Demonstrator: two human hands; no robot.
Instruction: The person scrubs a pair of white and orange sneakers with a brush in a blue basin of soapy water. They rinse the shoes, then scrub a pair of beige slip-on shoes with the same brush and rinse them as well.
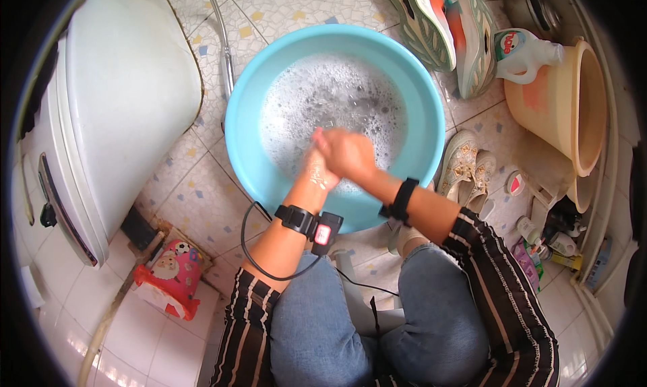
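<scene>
A turquoise plastic basin point(247, 134) stands on the floor in front of my knees. Foamy water point(354, 79) covers its bottom. Over the near half of the basin, my left hand point(318, 167) and my right hand point(352, 152) are pressed together, the right one curled and lying across the left. Suds cling to my left hand near the wrist. Both hands are blurred, and whether anything is between them is hidden. A black strap with a small box point(325, 234) and a cable is on my left wrist; another black strap point(406, 200) circles the right.
Sneakers point(472, 43), a detergent bottle point(528, 53) and a beige bucket point(551, 104) are at the upper right. Patterned shoes point(465, 167) sit right of the basin. A white washing machine point(131, 84) stands left, beside a metal shower hose point(226, 58). A red-pink bin point(177, 276) is lower left.
</scene>
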